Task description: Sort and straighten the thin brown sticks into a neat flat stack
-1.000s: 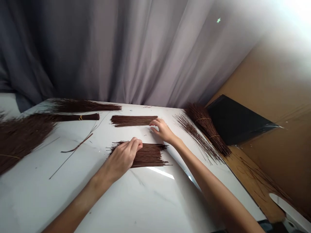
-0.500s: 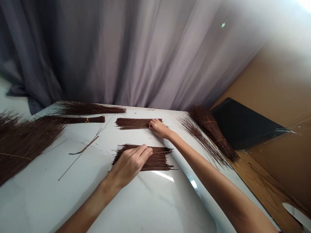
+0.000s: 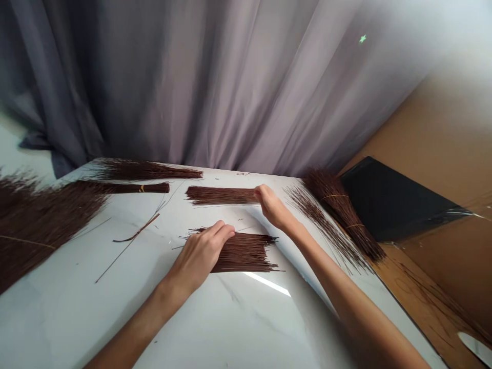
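A near layer of thin dark-brown twigs (image 3: 246, 252) lies flat on the white tabletop, its strands running left to right. Over its left part is my left hand (image 3: 203, 251), fingers pinched together. A single twig (image 3: 245, 228) shows past these fingertips on the right and appears to run through the pinch. Farther off, a narrower, neater row of twigs (image 3: 221, 195) lies parallel to the near one. My right hand (image 3: 272, 206) is at this row's right end, fingers closed; what they grip, if anything, is hidden.
Bushy twig bundles lie at left (image 3: 46, 225) and back left (image 3: 149, 169). A yellow-tied bundle (image 3: 154, 188) and a brown strip (image 3: 140, 229) are nearby. At right are loose twigs (image 3: 323, 220), a tied bundle (image 3: 349, 220) and a black sheet (image 3: 395, 200). A grey curtain (image 3: 215, 82) hangs behind.
My right hand has slid right along the far row to its end. My left hand has shifted slightly left and up, and a single twig now shows beyond its fingertips.
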Available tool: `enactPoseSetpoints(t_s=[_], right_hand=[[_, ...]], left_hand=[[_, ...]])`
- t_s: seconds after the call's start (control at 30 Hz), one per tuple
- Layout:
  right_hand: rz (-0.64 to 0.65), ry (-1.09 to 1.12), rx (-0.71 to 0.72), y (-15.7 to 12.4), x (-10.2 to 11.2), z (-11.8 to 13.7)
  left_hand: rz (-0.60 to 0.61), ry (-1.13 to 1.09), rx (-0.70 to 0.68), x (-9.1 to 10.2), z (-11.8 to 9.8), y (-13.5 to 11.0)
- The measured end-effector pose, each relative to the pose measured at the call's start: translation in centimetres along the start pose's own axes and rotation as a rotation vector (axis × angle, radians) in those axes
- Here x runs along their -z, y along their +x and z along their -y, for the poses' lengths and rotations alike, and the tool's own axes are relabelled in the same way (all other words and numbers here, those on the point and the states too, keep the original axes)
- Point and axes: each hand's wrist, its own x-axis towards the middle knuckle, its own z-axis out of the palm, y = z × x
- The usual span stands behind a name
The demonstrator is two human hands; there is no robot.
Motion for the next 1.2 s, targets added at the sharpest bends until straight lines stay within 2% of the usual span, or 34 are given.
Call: enactPoseSetpoints(t_s=[0.03,0.1,0.17,0.27,0.4,0.7,1.2], right_hand=[[-0.071,0.019,-0.034,-1.0,0.5,1.0],[-0.317,0.13,-0.153,-3.1,1.1,3.4],[-0.407,0.157,-0.184,-5.0,1.1,5.9],[-0.357,0.098,-0.199,-6.7,0.3,8.8],[-0.274,0.067,-0.237,-7.1,-0.7,10.5],[-0.228,0.064,-0.246,-7.3,-0.7,11.3],[-0.137,-0.096,-0.184,-7.7,-1.6,11.8]], left_hand=[[0.001,-0.08,0.057,0.0,0.1,0.0],[-0.007,-0.251,0.16,-0.1,0.3,0.1],[-0.013,-0.396,0.248,-0.3,0.4,0.2],[0.02,-0.566,0.366,-0.6,0.2,0.3],[0.029,-0.741,0.437,-0.8,-0.1,0.5],[0.053,-0.974,0.492,-2.0,0.6,0.5],[-0.037,-0.995,0.553,-2.3,0.4,0.4]])
